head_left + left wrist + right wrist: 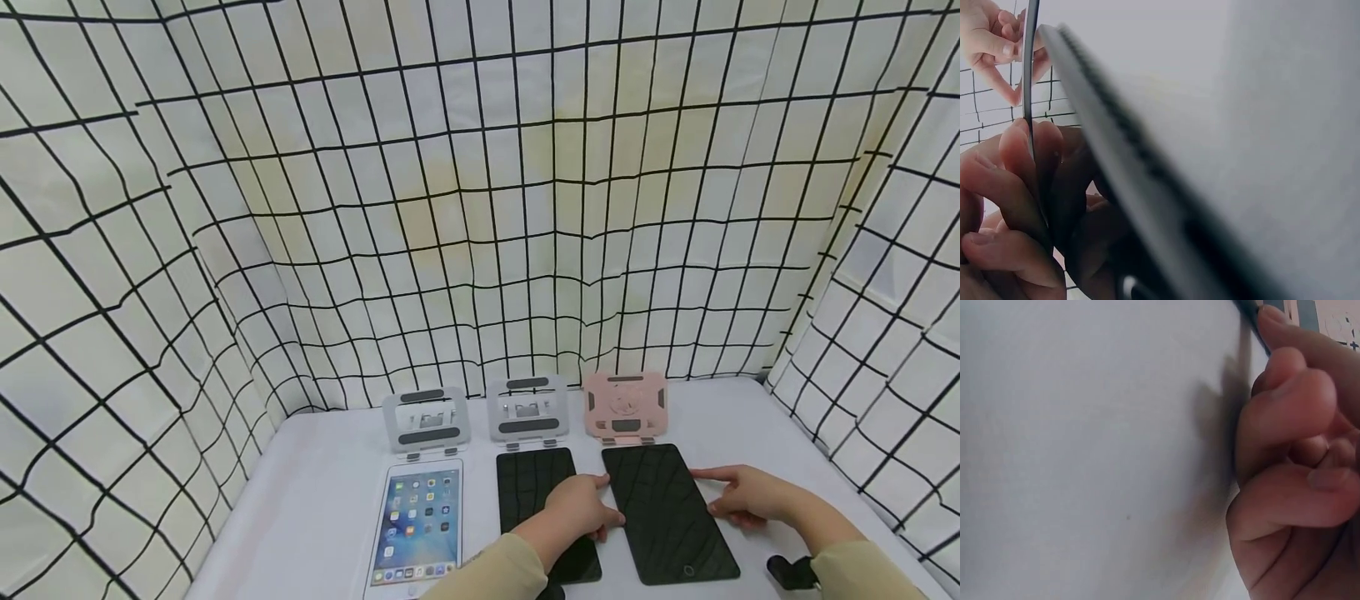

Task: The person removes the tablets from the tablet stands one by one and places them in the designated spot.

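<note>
Hands flank a dark tablet (667, 512) lying flat near the right front of the white surface (315, 500). The left hand (581, 504) curls its fingers (1019, 187) round the tablet's left edge, resting partly on the middle tablet (534, 500). The right hand (746, 496) touches the right edge, fingers bent against it. A pink stand (625, 404) sits just behind.

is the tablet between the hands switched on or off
Off, as far as the head view shows: the right tablet has a dark, blank screen, while the white tablet on the left shows lit app icons.
</note>
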Demonstrator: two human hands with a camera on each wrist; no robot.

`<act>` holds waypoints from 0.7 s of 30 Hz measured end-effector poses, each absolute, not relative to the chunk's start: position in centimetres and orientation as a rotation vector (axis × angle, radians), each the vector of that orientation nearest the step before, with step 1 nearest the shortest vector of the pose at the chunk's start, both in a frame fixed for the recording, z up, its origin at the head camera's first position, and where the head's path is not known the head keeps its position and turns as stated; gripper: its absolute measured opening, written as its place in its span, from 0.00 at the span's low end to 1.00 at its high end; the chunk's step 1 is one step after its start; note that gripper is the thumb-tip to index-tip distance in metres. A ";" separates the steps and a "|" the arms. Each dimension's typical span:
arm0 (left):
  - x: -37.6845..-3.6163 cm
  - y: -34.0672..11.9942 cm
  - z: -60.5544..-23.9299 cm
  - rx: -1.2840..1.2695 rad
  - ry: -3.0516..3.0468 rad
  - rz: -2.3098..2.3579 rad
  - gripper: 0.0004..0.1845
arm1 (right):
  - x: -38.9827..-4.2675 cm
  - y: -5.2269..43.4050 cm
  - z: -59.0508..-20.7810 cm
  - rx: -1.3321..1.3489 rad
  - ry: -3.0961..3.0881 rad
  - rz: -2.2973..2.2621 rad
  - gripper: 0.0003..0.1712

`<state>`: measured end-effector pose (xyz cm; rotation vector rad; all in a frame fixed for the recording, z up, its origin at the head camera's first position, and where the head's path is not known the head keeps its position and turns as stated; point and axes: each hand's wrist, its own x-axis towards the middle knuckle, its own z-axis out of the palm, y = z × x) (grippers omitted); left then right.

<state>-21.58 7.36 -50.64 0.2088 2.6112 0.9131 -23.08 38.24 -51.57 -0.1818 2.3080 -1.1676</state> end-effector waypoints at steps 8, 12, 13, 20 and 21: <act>-21.3 7.5 -50.3 0.196 2.627 0.895 0.34 | -23.1 38.6 -51.6 -0.202 2.269 -1.200 0.42; -21.2 7.9 -50.1 0.190 2.641 0.871 0.34 | -22.8 39.1 -51.6 -0.230 2.263 -1.211 0.42; -21.2 8.0 -50.1 0.193 2.646 0.862 0.34 | -22.7 39.2 -51.6 -0.243 2.261 -1.216 0.42; -21.2 8.6 -50.1 0.174 2.648 0.844 0.32 | -22.4 39.5 -51.3 -0.240 2.255 -1.228 0.42; -21.2 8.6 -50.1 0.176 2.644 0.849 0.31 | -22.4 39.6 -51.3 -0.238 2.266 -1.219 0.43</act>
